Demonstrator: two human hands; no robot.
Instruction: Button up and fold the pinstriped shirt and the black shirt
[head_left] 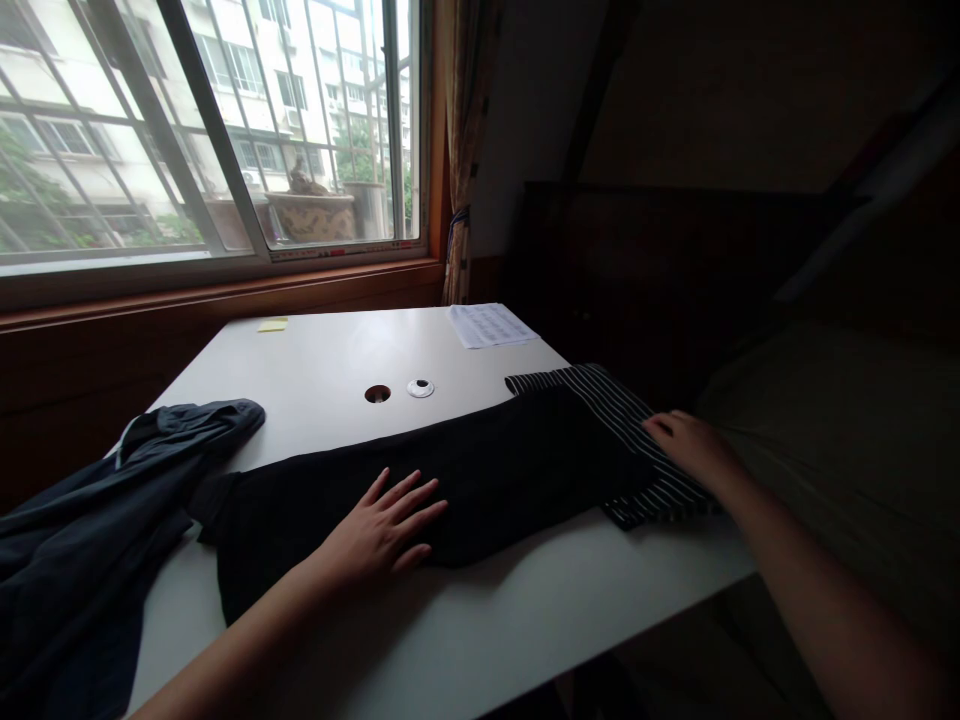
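A long black garment [495, 465] lies spread across the white table [330, 360], its left end a little bunched. My left hand [394, 520] rests on it palm down, fingers spread and holding nothing. Under and beyond its right end shows a black-and-white striped garment [611, 395], which reaches the table's right edge. My right hand [686, 440] is at the right side of the striped cloth, with thumb and fingers pinched together on its edge.
A dark blue-grey garment [187, 440] hangs over the table's left edge. Toward the back lie a yellow sticky note [273, 325] and printed papers [491, 326]. A cable hole [377, 394] and its round white cover [421, 388] sit mid-table. Behind is a barred window [300, 130].
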